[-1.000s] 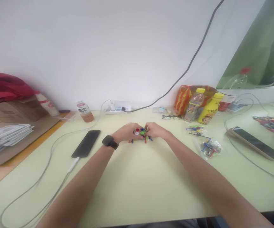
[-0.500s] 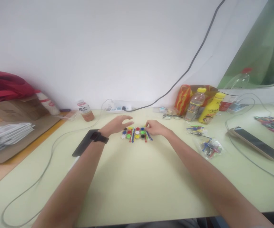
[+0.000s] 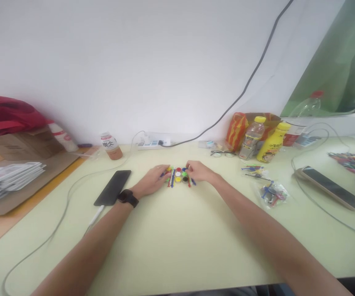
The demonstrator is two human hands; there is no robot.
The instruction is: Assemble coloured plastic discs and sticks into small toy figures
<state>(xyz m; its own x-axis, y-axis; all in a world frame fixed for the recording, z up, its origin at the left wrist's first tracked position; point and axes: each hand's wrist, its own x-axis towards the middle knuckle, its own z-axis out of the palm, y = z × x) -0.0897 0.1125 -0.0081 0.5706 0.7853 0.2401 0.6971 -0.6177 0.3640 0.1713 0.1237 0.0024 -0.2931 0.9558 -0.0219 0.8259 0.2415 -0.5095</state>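
Small round coloured discs (image 3: 178, 174), in red, white, yellow, blue, green and black, lie in rows on the table, with thin plastic sticks (image 3: 173, 179) in red and blue between them. My left hand (image 3: 153, 180), wearing a black watch on its wrist, reaches over the left side of the group. Its thumb and fingers are apart around the discs there and hide part of them. At the right side, my right hand (image 3: 198, 171) has its fingertips pinched together beside the blue disc (image 3: 184, 169). Anything between those fingertips is too small to make out.
A black phone (image 3: 113, 188) with a white cable lies left. Plastic packets (image 3: 273, 193), another phone (image 3: 328, 187) and a bundle of coloured strands (image 3: 351, 160) lie right. Behind stand a yellow bottle (image 3: 271, 144), a clear bottle (image 3: 251, 139) and glasses (image 3: 222, 153).
My left hand has come down from above the discs and now lies against their left side, uncovering the phone. My right hand has barely moved, its fingertips still pinched.
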